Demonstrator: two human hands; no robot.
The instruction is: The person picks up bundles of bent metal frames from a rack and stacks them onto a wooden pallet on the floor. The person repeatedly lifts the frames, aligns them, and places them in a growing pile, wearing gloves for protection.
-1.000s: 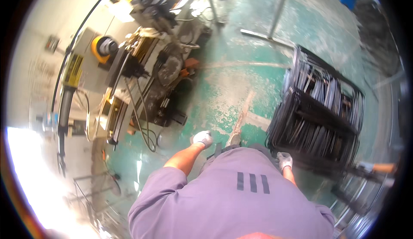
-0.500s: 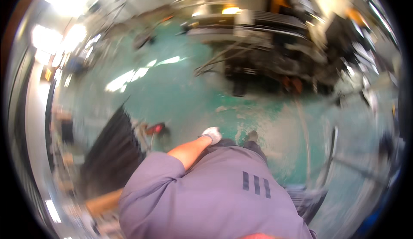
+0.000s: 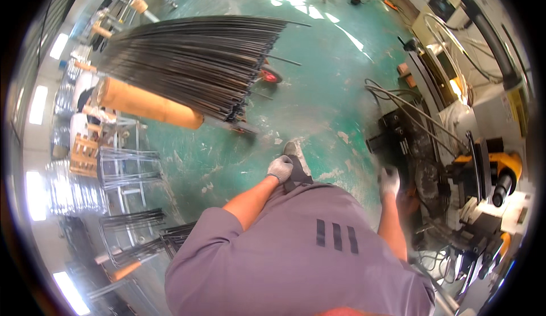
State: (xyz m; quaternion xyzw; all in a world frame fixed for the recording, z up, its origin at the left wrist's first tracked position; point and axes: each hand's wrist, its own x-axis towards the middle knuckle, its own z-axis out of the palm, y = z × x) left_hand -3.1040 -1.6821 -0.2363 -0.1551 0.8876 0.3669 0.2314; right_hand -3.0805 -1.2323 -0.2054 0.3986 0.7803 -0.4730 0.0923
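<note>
My left hand (image 3: 280,168), in a pale glove, hangs beside my dark trouser leg with its fingers curled in, and nothing shows in it. My right hand (image 3: 389,180), also in a pale glove, is out to the right, near the dark machine parts (image 3: 398,139). Motion smears its fingers, so their pose is unclear. Ahead and to the left lies a big stack of long thin dark rods (image 3: 193,60), their ends fanned toward the middle of the view.
An orange-brown roller (image 3: 151,102) lies along the near side of the rods, with a red-hubbed wheel (image 3: 271,75) by their ends. Metal racks (image 3: 128,174) and a wooden pallet (image 3: 83,155) stand left. A yellow-and-black machine arm (image 3: 503,174) and bent hoses (image 3: 449,48) are at the right.
My view has swung to the left: the rods now fill the upper left, and the machine has shifted to the right side. My right hand has come into view.
</note>
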